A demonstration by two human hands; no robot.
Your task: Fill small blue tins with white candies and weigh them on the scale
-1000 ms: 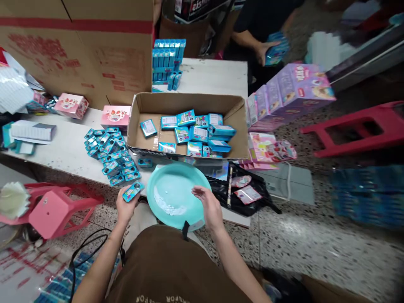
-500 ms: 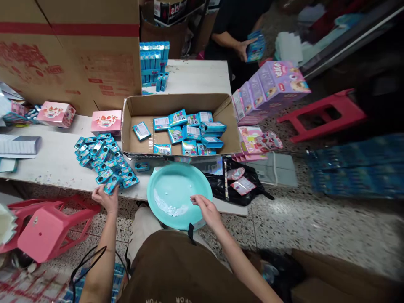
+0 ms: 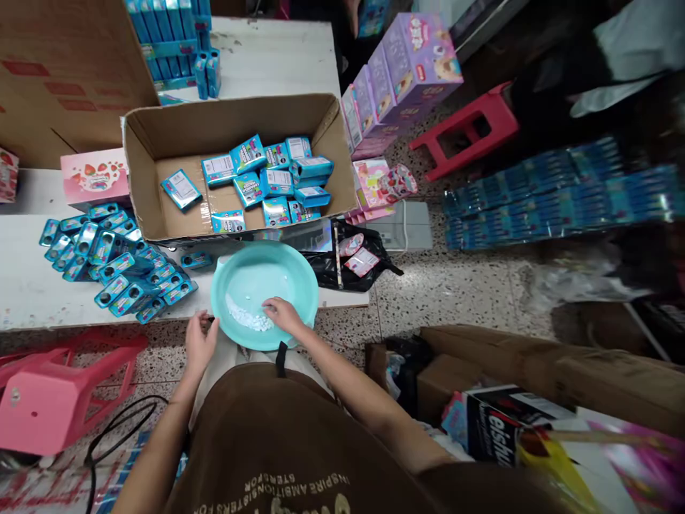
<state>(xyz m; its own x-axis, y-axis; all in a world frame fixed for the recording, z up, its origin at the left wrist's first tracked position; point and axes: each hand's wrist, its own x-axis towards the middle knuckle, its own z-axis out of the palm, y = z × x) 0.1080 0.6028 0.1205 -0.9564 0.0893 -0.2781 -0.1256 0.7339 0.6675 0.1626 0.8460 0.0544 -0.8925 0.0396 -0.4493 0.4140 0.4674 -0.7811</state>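
Note:
In the head view a turquoise basin (image 3: pixel 292 260) rests partly over the near edge of the white table, with a band of small white pieces (image 3: pixel 247 316) in its bottom. My right hand (image 3: pixel 285 315) reaches over the basin, fingertips pinched just above those pieces; whether anything is between them is too small to tell. Beside the basin's left rim is my left hand (image 3: pixel 200 343), thumb and fingers apart and holding nothing visible. Several blue small boxes (image 3: pixel 128 268), with dark round marks on their ends, lie heaped on the table beyond my left hand.
An open cardboard carton (image 3: pixel 179 218) holding several blue packs (image 3: pixel 250 189) stands behind the basin. Purple boxes (image 3: pixel 409 61) are stacked at its right. Pink stools (image 3: pixel 43 410) stand on the floor at left, and a red stool (image 3: pixel 471 132) at right. A black bag (image 3: pixel 326 271) lies right of the basin.
My left hand has let go of a blue small box at the heap and moved right to the basin's rim. My right hand has moved inward over the white pieces. The view has shifted right.

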